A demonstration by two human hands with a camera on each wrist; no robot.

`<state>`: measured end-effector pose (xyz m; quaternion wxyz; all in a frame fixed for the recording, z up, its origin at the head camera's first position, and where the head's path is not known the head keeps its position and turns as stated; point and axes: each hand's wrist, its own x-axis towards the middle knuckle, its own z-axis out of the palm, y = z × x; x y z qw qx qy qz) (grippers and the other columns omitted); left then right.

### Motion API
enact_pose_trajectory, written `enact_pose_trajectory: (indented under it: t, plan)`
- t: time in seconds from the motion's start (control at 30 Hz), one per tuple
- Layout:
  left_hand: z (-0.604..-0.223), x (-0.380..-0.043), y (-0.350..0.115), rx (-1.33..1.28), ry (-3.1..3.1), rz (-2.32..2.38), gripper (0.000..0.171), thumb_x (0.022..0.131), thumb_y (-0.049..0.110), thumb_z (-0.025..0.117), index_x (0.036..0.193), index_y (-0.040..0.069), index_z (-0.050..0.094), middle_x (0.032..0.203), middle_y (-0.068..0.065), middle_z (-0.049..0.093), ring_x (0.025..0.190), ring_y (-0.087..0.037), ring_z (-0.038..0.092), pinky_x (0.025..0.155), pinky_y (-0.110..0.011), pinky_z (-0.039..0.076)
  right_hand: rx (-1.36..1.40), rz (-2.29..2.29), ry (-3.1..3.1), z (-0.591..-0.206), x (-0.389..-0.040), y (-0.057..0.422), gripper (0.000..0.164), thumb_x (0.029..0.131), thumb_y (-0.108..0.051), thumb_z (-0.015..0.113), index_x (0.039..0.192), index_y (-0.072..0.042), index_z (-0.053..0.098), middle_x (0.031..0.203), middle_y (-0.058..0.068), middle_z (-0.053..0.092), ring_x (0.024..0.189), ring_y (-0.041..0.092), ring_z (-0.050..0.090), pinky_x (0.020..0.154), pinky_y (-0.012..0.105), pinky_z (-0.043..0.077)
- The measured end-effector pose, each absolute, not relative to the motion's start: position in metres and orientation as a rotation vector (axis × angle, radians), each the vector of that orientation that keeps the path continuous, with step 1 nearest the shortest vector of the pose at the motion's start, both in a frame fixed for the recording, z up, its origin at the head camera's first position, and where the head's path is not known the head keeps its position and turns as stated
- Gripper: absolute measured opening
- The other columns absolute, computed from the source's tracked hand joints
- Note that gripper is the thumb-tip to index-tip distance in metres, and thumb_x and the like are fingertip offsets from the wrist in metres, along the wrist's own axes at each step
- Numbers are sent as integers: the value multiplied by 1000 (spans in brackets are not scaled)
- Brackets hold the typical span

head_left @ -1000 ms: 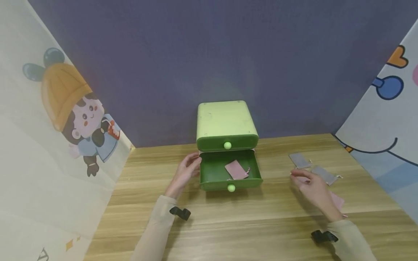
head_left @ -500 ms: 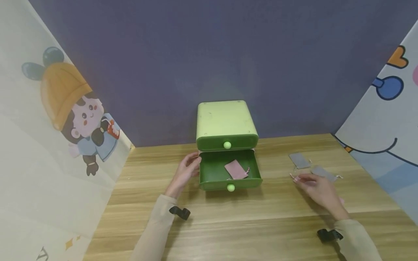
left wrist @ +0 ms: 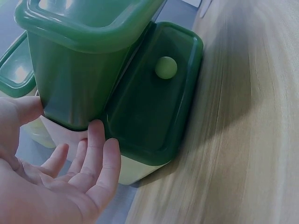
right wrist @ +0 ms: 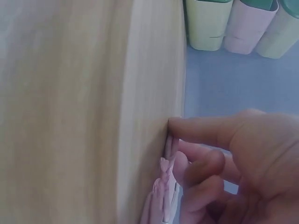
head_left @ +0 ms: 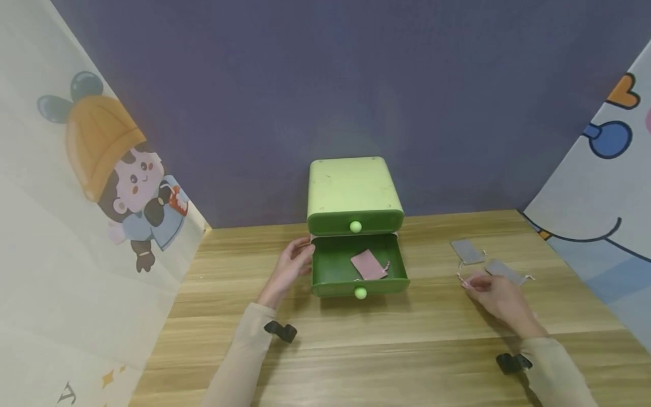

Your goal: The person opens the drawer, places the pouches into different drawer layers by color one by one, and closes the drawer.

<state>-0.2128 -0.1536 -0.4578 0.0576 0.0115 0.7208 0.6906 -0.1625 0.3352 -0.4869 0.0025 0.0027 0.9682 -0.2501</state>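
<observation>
A three-tier drawer unit (head_left: 351,183) stands at the back of the table with its middle drawer (head_left: 330,265) pulled out. Inside that drawer lies a pink drawstring pouch (head_left: 368,265). My left hand (head_left: 289,271) rests at the drawer's left side, fingers loosely spread; in the left wrist view its fingertips (left wrist: 96,128) are right at the drawer's lower edge. On the right, my right hand (head_left: 500,299) pinches a second pink drawstring pouch (head_left: 475,276) between thumb and fingers, low at the tabletop. Its knotted pink strings (right wrist: 162,182) show in the right wrist view; the hand hides much of it.
Two grey drawstring pouches, one farther back (head_left: 467,251) and one (head_left: 504,271) just beyond the right hand, lie on the wooden table (head_left: 366,350). A sliver of pink shows behind the right wrist. The upper drawer (head_left: 330,223) is closed. Blue and patterned panels enclose the table.
My right hand has moved slightly right and toward me, its fingers coming down on the pink pouch, and now covers most of another pink pouch behind the wrist. The left hand stays put.
</observation>
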Motion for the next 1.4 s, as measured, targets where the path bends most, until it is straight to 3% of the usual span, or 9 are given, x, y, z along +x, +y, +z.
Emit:
enact_pose_trajectory:
  t: [0.43, 0.77, 1.03, 1.4]
  plan:
    - [-457, -214, -152, 9, 2173, 2107, 56, 109, 28, 62, 157, 5, 45, 151, -24, 55, 111, -23, 67, 100, -45, 62, 19, -845, 2995, -488, -163, 340, 39, 103, -37, 71, 115, 0, 79, 121, 28, 74, 110, 49, 68, 91, 65, 54]
    - [-459, -213, -153, 12, 2200, 2087, 58, 109, 33, 61, 158, 5, 45, 151, -24, 55, 118, -30, 66, 103, -46, 61, -22, -831, 2977, -484, -165, 340, 32, 104, -32, 69, 113, -3, 79, 113, 19, 75, 100, 32, 65, 84, 51, 55]
    - [-460, -212, -152, 20, 2200, 2098, 58, 109, 32, 61, 158, 4, 45, 150, -24, 56, 117, -29, 67, 100, -44, 62, -128, -788, 3055, -485, -165, 343, 29, 102, -24, 72, 109, 3, 79, 113, 28, 76, 107, 51, 68, 90, 67, 56]
    - [-459, -212, -152, 23, 2199, 2097, 60, 109, 33, 62, 158, 3, 44, 151, -25, 55, 118, -31, 66, 102, -46, 62, -106, -817, 3076, -481, -159, 341, 38, 104, -30, 69, 111, 6, 79, 114, 31, 75, 108, 56, 68, 91, 70, 55]
